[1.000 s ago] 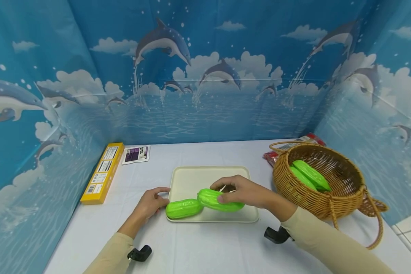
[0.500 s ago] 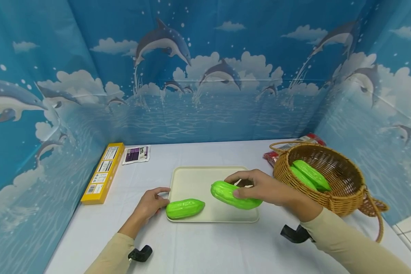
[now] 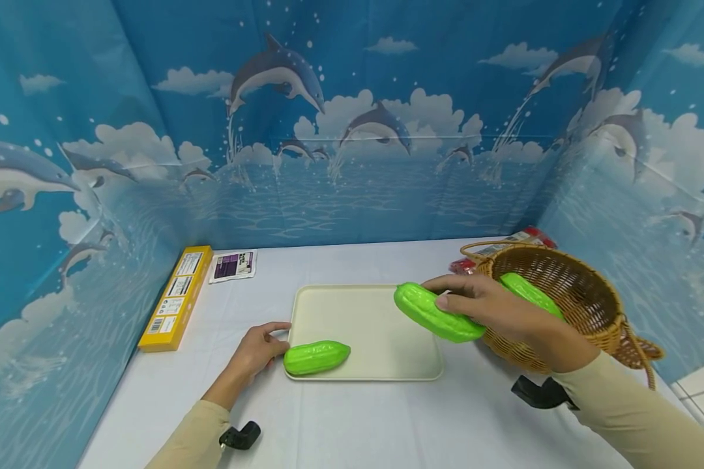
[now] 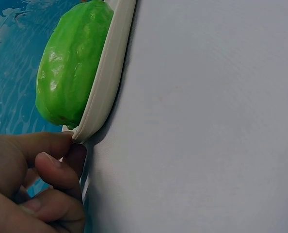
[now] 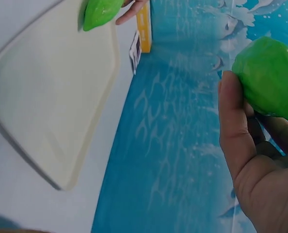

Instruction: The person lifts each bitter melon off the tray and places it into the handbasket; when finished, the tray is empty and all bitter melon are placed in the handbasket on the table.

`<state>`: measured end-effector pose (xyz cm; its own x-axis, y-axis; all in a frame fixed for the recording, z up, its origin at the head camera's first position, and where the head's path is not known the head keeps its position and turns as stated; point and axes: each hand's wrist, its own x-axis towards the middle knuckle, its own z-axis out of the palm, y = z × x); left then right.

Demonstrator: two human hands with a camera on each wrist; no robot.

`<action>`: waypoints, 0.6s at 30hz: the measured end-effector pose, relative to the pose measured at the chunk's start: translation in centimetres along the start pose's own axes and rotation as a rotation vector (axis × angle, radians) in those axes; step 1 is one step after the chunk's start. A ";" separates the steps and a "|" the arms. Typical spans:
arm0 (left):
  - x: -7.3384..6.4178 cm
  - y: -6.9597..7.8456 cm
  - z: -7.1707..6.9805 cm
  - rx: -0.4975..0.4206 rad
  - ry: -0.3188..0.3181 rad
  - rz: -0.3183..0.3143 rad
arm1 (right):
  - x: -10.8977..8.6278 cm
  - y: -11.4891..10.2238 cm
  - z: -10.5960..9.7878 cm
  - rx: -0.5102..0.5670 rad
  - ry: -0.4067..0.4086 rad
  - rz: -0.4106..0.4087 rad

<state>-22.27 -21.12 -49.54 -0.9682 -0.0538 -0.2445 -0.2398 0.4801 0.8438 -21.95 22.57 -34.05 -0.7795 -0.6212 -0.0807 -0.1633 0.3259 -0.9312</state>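
Observation:
My right hand [image 3: 498, 309] grips a bright green ridged gourd [image 3: 437, 316], held up between the pale tray's right end and the wicker basket [image 3: 586, 286]. In the right wrist view, thumb and fingers close around this gourd [image 5: 270, 77]. A second green gourd [image 3: 317, 357] lies at the near left corner of the tray [image 3: 381, 319]. At that corner my left hand [image 3: 258, 352] pinches the tray's rim; the left wrist view shows thumb and finger at the rim [image 4: 105, 77], beside the gourd [image 4: 73, 63]. Inside the basket another green gourd [image 3: 530, 294] is partly hidden by my right hand.
A yellow box [image 3: 176, 299] lies at the table's left edge, next to a small purple-and-white packet [image 3: 233, 265]. Behind the basket a red package [image 3: 528, 236] partly shows. A dolphin-print curtain [image 3: 352, 163] stands along the back and sides.
My right hand has lifted the gourd off the tray and carried it right, up to the basket's near left side. My left hand has stayed at the tray corner.

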 end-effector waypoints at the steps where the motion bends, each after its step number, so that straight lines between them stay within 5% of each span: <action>1: 0.0 0.0 0.0 -0.001 0.001 -0.001 | -0.3 -0.1 -0.3 0.000 0.008 0.005; 9: -0.1 0.0 0.0 -0.005 -0.002 0.009 | -2.4 -1.0 -3.7 0.079 0.028 -0.081; 18: 0.0 0.0 0.0 -0.002 -0.004 0.009 | -4.1 -1.1 -7.3 0.008 0.116 -0.047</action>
<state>-22.28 -21.16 -49.56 -0.9699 -0.0463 -0.2389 -0.2315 0.4784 0.8471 -22.95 29.97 -30.09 -0.8359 -0.5489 0.0043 -0.1968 0.2924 -0.9358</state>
